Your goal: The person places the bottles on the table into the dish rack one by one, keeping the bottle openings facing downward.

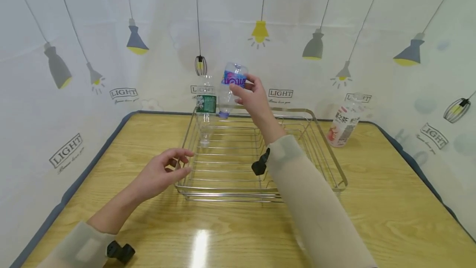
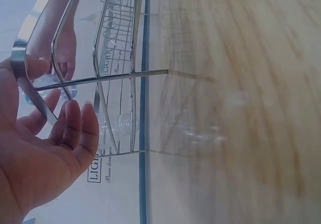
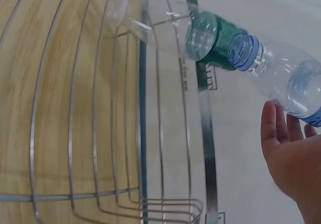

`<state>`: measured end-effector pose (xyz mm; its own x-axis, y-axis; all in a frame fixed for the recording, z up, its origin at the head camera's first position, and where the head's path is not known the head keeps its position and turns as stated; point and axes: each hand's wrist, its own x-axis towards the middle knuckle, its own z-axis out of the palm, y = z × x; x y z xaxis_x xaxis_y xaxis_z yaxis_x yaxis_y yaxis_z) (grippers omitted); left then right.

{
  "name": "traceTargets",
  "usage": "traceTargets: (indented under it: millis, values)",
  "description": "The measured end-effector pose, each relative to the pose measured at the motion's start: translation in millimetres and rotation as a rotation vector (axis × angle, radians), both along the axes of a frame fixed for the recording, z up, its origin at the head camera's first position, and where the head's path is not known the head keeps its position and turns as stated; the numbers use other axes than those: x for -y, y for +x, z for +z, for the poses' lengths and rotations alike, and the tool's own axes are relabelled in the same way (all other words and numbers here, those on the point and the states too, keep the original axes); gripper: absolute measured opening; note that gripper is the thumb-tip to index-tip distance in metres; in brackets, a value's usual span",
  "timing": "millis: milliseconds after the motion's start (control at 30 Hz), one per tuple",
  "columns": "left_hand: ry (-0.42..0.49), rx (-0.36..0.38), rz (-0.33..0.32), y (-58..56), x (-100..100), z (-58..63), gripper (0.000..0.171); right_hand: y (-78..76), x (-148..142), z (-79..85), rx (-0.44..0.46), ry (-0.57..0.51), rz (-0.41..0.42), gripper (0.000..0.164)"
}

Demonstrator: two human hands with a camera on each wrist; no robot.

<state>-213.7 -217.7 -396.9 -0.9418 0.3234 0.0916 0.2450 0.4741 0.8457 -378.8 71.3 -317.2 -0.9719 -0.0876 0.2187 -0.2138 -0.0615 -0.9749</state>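
My right hand (image 1: 254,98) holds a clear plastic bottle (image 1: 233,78) with a blue and purple label, thumb on one side and fingers on the other. The bottle is upside down above the back of a wire dish rack (image 1: 223,162); in the right wrist view its open neck (image 3: 245,52) shows. A second clear bottle (image 1: 206,104), green-labelled, stands neck down in the rack's left part, leaning slightly. At the rack's left front corner is my left hand (image 1: 161,175), thumb and fingers apart around the metal rim (image 2: 37,18); whether they touch it is unclear.
A peach-tea bottle (image 1: 343,123) with a white and pink label stands on the wooden table (image 1: 383,202), right of the rack. Behind the table hangs a pale cloth (image 1: 163,20) printed with lamps, its blue border along the table edges.
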Motion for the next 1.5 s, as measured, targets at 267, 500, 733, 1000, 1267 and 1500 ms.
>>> traceTargets:
  millis: [267,500,733,1000,1267,1500]
  values:
    - [-0.013,-0.011,0.004,1.0,2,1.9,0.043,-0.5,0,-15.3,0.047,0.049,-0.016,0.078]
    - [-0.022,-0.005,0.009,0.8,3,3.4,0.044,0.3,-2,-25.8,0.107,0.179,0.005,0.082]
    - [-0.028,-0.008,0.012,1.7,2,3.5,0.043,1.2,-2,-34.3,0.12,0.23,0.065,0.081]
    - [-0.034,-0.019,0.015,1.9,0,2.3,0.042,0.0,-3,-40.6,0.182,0.253,0.13,0.085]
    - [-0.045,-0.023,0.011,1.4,-1,2.5,0.042,-0.6,-2,-44.5,0.185,0.276,0.107,0.087]
    - [-0.042,-0.019,0.013,0.7,-2,2.6,0.041,-0.6,0,-46.3,0.138,0.329,0.084,0.085]
